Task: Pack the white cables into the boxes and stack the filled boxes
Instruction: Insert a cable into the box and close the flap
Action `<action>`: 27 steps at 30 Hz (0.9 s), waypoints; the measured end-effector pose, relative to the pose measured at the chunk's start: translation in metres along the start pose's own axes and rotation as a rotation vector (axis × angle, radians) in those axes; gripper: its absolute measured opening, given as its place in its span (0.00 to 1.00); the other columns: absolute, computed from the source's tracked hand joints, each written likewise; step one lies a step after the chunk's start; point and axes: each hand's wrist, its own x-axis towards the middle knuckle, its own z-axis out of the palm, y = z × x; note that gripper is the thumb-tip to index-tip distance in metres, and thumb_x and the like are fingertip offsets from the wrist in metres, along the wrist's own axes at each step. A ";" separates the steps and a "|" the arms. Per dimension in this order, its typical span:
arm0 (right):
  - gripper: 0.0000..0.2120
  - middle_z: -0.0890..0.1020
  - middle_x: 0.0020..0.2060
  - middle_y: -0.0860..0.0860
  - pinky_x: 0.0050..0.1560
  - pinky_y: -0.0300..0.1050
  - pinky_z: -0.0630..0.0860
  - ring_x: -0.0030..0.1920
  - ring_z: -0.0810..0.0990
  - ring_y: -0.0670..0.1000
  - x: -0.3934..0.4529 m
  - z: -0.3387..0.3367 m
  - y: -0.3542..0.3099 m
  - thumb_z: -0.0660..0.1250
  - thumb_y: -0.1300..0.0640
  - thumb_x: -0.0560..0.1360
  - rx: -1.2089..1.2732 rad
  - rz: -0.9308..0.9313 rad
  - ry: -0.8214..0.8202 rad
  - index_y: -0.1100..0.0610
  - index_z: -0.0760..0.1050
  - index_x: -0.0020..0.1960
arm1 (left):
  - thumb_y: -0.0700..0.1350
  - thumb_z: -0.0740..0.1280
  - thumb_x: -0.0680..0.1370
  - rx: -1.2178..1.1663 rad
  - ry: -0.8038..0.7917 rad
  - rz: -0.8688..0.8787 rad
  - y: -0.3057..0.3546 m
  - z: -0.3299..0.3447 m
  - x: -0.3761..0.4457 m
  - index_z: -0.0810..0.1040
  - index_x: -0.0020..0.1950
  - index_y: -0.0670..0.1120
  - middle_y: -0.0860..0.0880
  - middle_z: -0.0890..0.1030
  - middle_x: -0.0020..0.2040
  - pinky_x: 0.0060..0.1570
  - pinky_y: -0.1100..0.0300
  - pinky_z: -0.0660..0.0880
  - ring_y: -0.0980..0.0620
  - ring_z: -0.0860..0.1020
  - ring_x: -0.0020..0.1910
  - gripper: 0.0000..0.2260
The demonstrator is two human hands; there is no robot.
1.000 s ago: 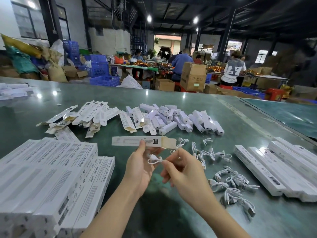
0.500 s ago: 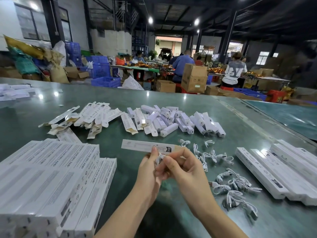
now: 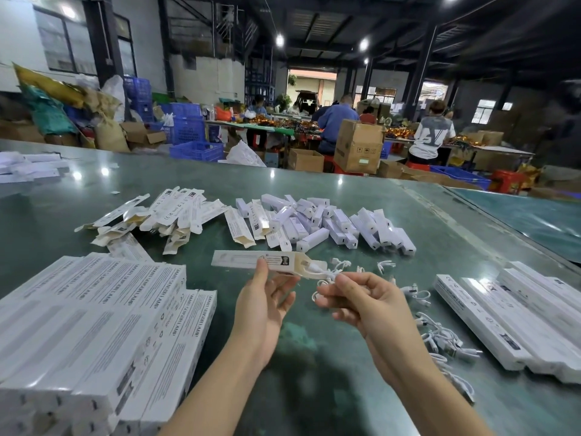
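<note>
The left hand (image 3: 264, 305) holds a long white box (image 3: 257, 261) level above the green bench (image 3: 314, 357), thumb on top and fingers (image 3: 284, 286) loosely curled beneath, with its open flap end turned toward the right hand (image 3: 361, 302), likely so a cable can be fed straight in. The right hand pinches a coiled white cable (image 3: 327, 273) at the box mouth, one plug already at the flap. Loose cables (image 3: 440, 338) lie within reach on the right, beside a row of long boxes (image 3: 518, 319). Filled boxes (image 3: 103, 319) sit stacked at the left, printed "SMART SENSOR LAMP" as far as it reads. Small white units (image 3: 327, 225) and empty sleeves (image 3: 169, 215) lie heaped beyond.
</note>
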 end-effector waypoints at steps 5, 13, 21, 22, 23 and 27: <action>0.04 0.83 0.33 0.53 0.27 0.34 0.70 0.30 0.78 0.46 0.005 -0.007 0.004 0.70 0.62 0.74 -0.063 0.062 0.118 0.63 0.80 0.47 | 0.50 0.60 0.82 0.046 -0.039 0.033 -0.003 0.002 -0.001 0.76 0.58 0.43 0.47 0.85 0.45 0.42 0.59 0.74 0.50 0.82 0.43 0.12; 0.03 0.79 0.31 0.57 0.26 0.31 0.75 0.35 0.77 0.51 0.011 -0.007 0.002 0.68 0.69 0.70 0.492 0.341 0.151 0.70 0.78 0.41 | 0.47 0.60 0.82 0.144 -0.066 0.079 -0.003 0.004 -0.004 0.74 0.64 0.41 0.46 0.85 0.50 0.43 0.60 0.75 0.51 0.84 0.47 0.15; 0.04 0.81 0.33 0.58 0.27 0.33 0.76 0.32 0.79 0.50 0.008 -0.002 -0.001 0.69 0.69 0.64 0.515 0.386 0.101 0.70 0.82 0.36 | 0.45 0.59 0.83 0.204 -0.144 0.095 -0.007 0.006 -0.008 0.75 0.62 0.44 0.49 0.86 0.48 0.47 0.58 0.75 0.55 0.84 0.47 0.11; 0.04 0.80 0.33 0.58 0.25 0.33 0.76 0.29 0.79 0.50 0.007 -0.003 -0.001 0.69 0.69 0.66 0.535 0.421 0.116 0.70 0.81 0.37 | 0.45 0.59 0.82 0.204 -0.160 0.087 -0.007 0.006 -0.008 0.75 0.61 0.44 0.49 0.86 0.48 0.47 0.59 0.75 0.55 0.84 0.47 0.11; 0.03 0.79 0.32 0.58 0.24 0.33 0.75 0.28 0.78 0.49 0.007 -0.003 -0.001 0.69 0.69 0.68 0.545 0.449 0.133 0.70 0.81 0.39 | 0.45 0.59 0.82 0.204 -0.177 0.079 -0.007 0.006 -0.009 0.75 0.61 0.43 0.49 0.86 0.48 0.47 0.59 0.75 0.54 0.84 0.47 0.11; 0.04 0.77 0.30 0.55 0.19 0.33 0.67 0.29 0.72 0.47 0.006 -0.001 0.000 0.70 0.67 0.70 0.518 0.503 0.206 0.64 0.78 0.45 | 0.48 0.62 0.78 0.214 -0.233 0.039 -0.011 0.008 -0.012 0.75 0.61 0.44 0.46 0.85 0.52 0.47 0.61 0.75 0.52 0.83 0.51 0.14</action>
